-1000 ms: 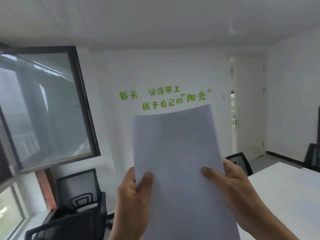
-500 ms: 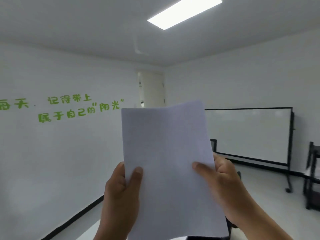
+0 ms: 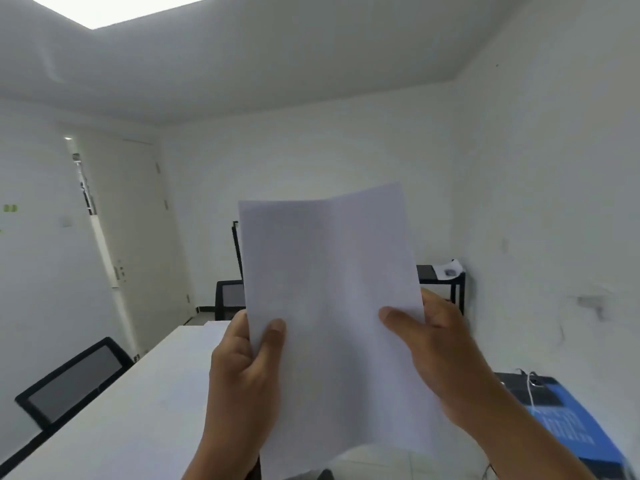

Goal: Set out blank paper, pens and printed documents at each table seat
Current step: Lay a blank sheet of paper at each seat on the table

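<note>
Gripping blank paper point(image 3: 332, 306), no legible writing

The sheet of paper point(image 3: 329, 306) looks thin, matt and smooth, with one soft crease down its length. The table point(image 3: 138, 393) on the left has a smooth matt white top. The near-left chair point(image 3: 74, 375) has a black plastic frame and grey mesh back. The box point(image 3: 571, 424) at right looks like printed blue cardboard.

Left hand point(image 3: 244, 370), right hand point(image 3: 438, 344) raised (thumbs forward), pinching.
</note>
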